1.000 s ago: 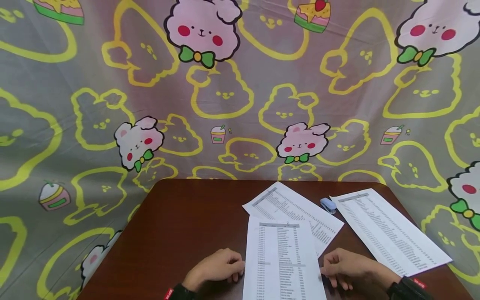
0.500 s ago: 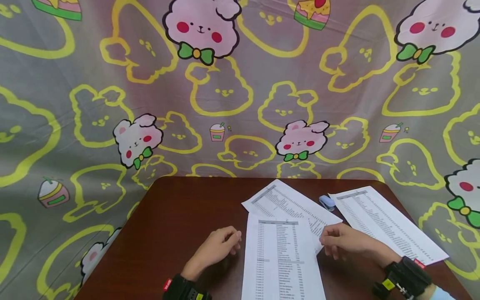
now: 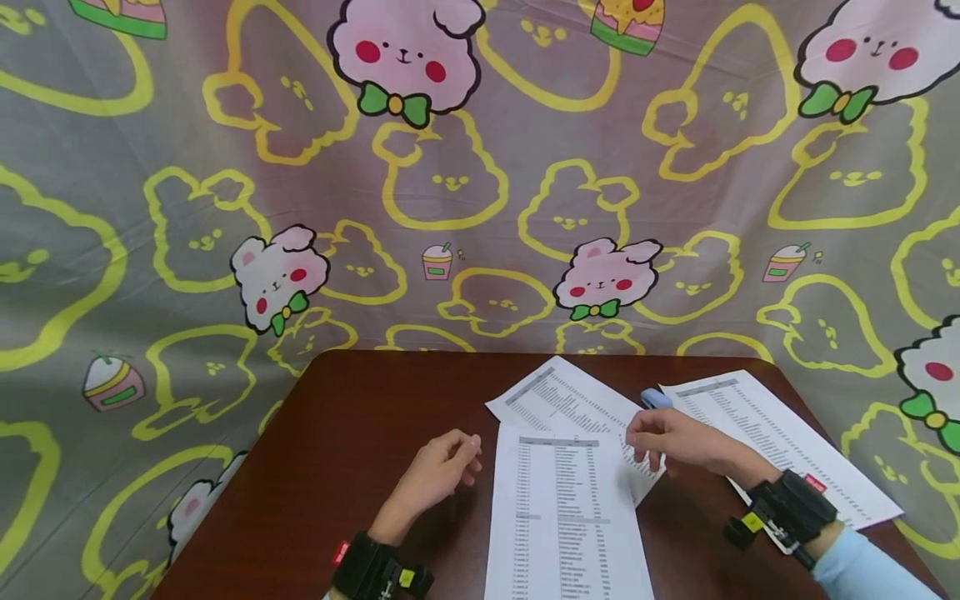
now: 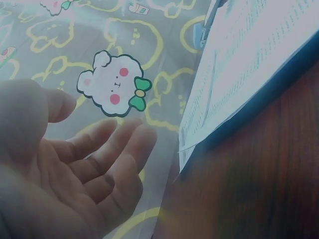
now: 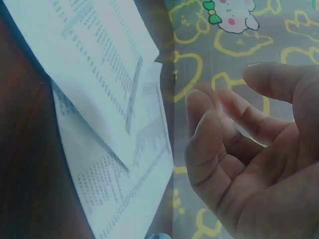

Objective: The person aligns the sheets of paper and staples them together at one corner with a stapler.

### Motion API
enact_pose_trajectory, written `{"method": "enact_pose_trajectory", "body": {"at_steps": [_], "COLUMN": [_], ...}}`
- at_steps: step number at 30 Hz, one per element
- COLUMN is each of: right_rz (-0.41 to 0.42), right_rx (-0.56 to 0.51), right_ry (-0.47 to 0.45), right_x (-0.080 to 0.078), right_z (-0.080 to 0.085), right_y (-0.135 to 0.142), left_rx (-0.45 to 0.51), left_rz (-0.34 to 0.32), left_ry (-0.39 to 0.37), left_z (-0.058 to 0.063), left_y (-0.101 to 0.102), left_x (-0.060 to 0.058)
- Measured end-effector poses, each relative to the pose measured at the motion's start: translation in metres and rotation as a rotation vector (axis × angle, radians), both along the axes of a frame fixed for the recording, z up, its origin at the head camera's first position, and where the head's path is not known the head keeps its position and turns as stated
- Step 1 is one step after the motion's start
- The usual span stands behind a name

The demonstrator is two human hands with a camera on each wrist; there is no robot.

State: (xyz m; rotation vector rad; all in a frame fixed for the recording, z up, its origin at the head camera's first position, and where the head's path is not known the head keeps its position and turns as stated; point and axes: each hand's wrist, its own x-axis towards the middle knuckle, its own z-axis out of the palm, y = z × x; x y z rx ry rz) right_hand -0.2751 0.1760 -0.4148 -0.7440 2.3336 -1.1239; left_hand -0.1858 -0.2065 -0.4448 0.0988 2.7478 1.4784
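Observation:
A printed sheet of paper (image 3: 555, 525) lies near the front of the brown table, overlapping a second printed sheet (image 3: 562, 394) turned at an angle behind it. To the left of the front sheet, my left hand (image 3: 435, 475) hovers with loosely bent fingers and holds nothing; its palm faces inward in the left wrist view. My right hand (image 3: 682, 437) hangs over the right part of the second sheet, fingers loosely curled around nothing. Just beyond it sits a small light blue stapler (image 3: 656, 398), partly hidden by that hand.
At the right side of the table (image 3: 360, 417) lies a third printed sheet (image 3: 810, 462), partly covered by my right forearm. A patterned cloth (image 3: 480, 192) hangs behind the table's far edge. Black camera straps (image 3: 795, 512) circle both wrists.
Both hands have lifted from beside the front sheet's edges and moved forward. The right hand has travelled farther, now covering part of the stapler. The papers have stayed in place.

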Motion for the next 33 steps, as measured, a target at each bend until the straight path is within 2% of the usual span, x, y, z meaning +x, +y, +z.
{"method": "enact_pose_trajectory", "body": {"at_steps": [9,17,22,26,33], "right_rz": [-0.018,-0.050,-0.073,-0.086,-0.166], "right_rx": [-0.017,-0.044,-0.054,-0.045,-0.019], "right_ry": [0.011,0.032,0.042,0.065,0.064], "right_x": [-0.017,-0.029,-0.036,-0.043,-0.056], "right_z": [0.001,0.005,0.008,0.006,-0.003], "right_y": [-0.006,-0.012,-0.016,-0.018,-0.023], "left_rx": [-0.002,0.050,0.062,0.050,0.068], "left_rz": [0.023,0.056,0.081,0.094,0.129], "left_ry": [0.049,0.005,0.015,0.021,0.020], "left_z": [0.006,0.008,0.009,0.011,0.018], "left_y": [0.002,0.008,0.011,0.011,0.010], "left_x": [-0.005,-0.015,-0.024,-0.030,-0.039]}}
